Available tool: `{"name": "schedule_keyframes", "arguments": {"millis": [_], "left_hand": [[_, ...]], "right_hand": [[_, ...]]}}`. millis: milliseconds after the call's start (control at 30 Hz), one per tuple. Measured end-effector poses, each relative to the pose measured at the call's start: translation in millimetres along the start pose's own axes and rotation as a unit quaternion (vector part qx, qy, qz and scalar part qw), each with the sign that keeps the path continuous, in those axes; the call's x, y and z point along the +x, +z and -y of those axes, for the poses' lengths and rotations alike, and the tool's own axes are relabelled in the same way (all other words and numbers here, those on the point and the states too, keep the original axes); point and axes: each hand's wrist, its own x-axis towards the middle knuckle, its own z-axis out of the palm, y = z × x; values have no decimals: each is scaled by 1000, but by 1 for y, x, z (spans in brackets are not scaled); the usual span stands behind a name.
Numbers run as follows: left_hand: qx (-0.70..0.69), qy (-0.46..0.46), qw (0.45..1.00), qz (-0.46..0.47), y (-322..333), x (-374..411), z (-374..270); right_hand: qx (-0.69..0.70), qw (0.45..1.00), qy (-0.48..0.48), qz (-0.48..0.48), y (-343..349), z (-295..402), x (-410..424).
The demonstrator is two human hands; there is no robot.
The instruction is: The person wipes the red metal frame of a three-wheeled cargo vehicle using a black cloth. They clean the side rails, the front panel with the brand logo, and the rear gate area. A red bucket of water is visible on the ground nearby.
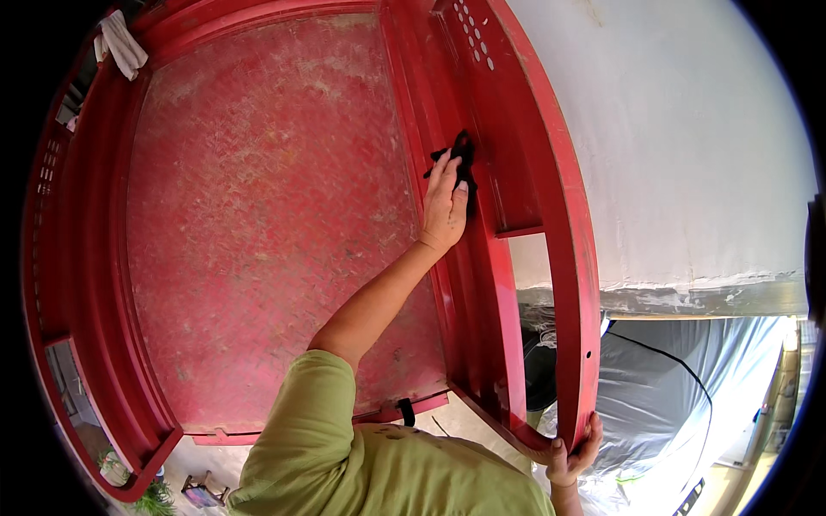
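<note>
A black cloth (463,151) lies under the fingers of my left hand (445,209), which presses it against the inner face of a red metal side panel (474,271). That arm reaches across a worn red tread-plate cargo bed floor (271,226), scuffed and dusty in places. Lower right, my right hand (573,455) is wrapped around the near end of the panel's red top rail (577,322). Oval holes (474,39) pierce the panel's far part, and an open gap shows in its near part.
Beyond the rail stands a pale wall (690,142). Grey sheeting (652,380) with a dark cord hangs at lower right. A whitish cloth (122,48) drapes over the opposite red side panel (97,213). A small stool (205,490) and a green plant (155,500) are at lower left.
</note>
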Motion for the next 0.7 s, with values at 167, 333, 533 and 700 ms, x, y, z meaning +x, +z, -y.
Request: {"name": "schedule_keyframes", "arguments": {"millis": [167, 333, 533, 700], "left_hand": [[159, -66, 985, -31, 46, -7, 93], [156, -89, 980, -83, 49, 56, 129], [221, -30, 971, -86, 43, 145, 167], [183, -56, 978, -81, 35, 183, 176]], "right_hand": [[-67, 998, 22, 1, -2, -3, -2], [-48, 997, 62, -7, -7, -19, -21], [-66, 997, 31, -8, -18, -36, -39], [30, 998, 59, 9, -22, -41, -42]]}}
